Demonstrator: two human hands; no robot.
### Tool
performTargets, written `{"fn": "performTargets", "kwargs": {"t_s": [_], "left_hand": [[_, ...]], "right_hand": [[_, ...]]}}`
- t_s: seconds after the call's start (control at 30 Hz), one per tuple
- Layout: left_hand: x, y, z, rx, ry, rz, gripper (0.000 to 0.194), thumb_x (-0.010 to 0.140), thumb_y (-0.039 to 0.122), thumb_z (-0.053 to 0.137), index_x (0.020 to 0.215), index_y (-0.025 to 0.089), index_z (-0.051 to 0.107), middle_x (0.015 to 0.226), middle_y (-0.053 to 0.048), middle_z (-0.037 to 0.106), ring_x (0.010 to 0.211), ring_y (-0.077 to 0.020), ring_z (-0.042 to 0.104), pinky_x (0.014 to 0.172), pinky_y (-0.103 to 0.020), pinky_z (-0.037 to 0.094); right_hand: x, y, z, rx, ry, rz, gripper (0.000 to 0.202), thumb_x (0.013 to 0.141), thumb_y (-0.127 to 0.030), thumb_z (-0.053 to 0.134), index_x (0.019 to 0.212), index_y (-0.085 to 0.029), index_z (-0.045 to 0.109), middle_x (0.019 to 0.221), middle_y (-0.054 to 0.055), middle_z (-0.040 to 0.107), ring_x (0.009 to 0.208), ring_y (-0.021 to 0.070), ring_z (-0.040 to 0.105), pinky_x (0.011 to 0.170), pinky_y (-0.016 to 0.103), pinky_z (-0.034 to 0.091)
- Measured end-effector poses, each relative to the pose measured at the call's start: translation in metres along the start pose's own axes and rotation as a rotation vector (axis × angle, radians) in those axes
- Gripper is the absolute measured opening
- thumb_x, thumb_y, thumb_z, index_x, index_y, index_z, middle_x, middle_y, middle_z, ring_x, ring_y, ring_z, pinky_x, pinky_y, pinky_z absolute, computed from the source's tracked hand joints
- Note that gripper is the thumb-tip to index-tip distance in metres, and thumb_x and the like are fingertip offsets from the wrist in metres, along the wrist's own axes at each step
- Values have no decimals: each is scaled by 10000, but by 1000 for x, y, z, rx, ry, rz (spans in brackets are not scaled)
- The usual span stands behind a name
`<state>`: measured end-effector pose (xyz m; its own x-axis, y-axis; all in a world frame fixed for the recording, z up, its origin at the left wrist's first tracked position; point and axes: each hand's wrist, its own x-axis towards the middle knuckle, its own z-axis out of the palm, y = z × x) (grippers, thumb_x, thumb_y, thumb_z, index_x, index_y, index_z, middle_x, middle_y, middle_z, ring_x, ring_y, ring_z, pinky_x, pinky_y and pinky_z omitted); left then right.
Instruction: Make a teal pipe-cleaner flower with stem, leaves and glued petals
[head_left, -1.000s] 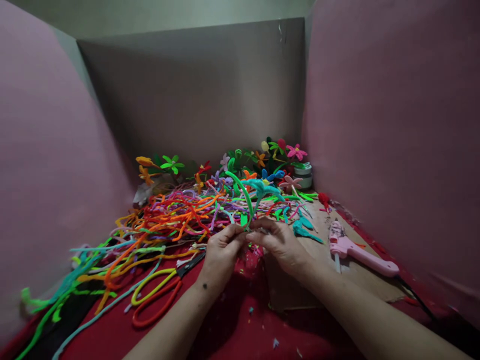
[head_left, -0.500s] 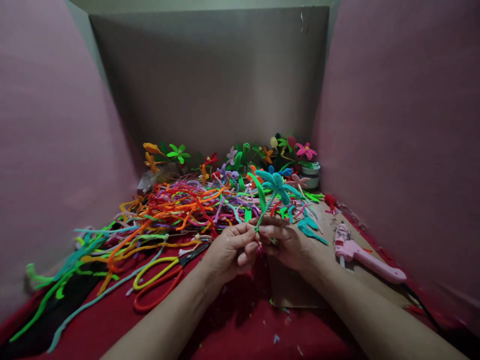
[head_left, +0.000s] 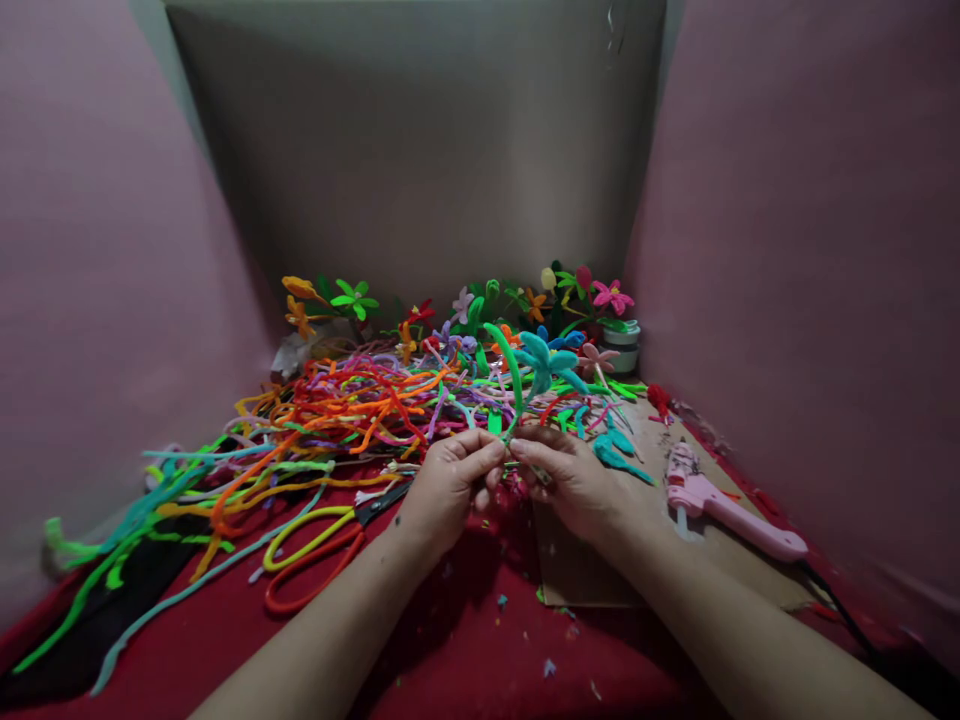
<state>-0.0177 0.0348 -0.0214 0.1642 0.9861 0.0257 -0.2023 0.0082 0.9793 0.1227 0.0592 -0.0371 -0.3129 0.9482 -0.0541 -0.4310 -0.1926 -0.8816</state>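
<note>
Turquoise flower (head_left: 547, 365), its green stem (head_left: 513, 430) pinched in closed fingers (head_left: 486, 460) of left hand (head_left: 452, 485) and right hand (head_left: 576, 482).

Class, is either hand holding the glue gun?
No, the glue gun lies on the cardboard, apart from the left hand and right hand.

Compared with half a second ago, the turquoise fuzzy-wire flower (head_left: 545, 364) has turned, and the long, bright-green fuzzy leaf (head_left: 513, 372) now arches further up and left; less stem shows above the bare left hand (head_left: 452, 490) and bare right hand (head_left: 576, 482).
</note>
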Motion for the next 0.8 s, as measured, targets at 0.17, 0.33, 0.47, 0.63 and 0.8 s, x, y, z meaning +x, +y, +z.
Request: {"fn": "performTargets", "kwargs": {"t_s": [0.17,0.33,0.47,0.63,0.8], "left_hand": [[-6,-1,3,601,231,362,172,783,295,552,660,178,583,486,46,472,439,-83,404,478,-203,312],[-8,-7,0,866,284,548,136,804,269,519,732,213,620,594,10,545,530,-113,477,572,-212,318],[-7,-9,-2,849,299,541,123,799,264,522,742,226,624,590,7,551,521,-123,484,568,-213,310],[-8,-7,-1,875,304,546,132,812,269,506,742,223,609,561,18,530,498,-120,460,552,-212,305],[-8,-4,0,895,306,555,135,810,262,501,735,212,602,582,11,551,516,-115,485,558,-214,318]], "right_hand": [[-9,-7,7,-239,-5,-214,130,652,-300,683,589,-193,644,569,-21,562,574,125,475,585,269,362],[-13,-5,9,-365,8,-287,221,700,-280,646,518,-179,573,530,-32,487,555,115,413,577,260,332],[-10,1,9,-245,-55,-213,154,694,-299,659,618,-176,607,586,-28,527,571,109,443,597,250,361],[-11,-7,11,-95,5,-123,122,579,-208,725,679,-203,654,628,-43,579,577,107,490,569,243,374],[-11,-12,13,3,-21,-83,134,528,-165,746,638,-188,673,592,-38,602,570,104,509,587,245,394]]}}
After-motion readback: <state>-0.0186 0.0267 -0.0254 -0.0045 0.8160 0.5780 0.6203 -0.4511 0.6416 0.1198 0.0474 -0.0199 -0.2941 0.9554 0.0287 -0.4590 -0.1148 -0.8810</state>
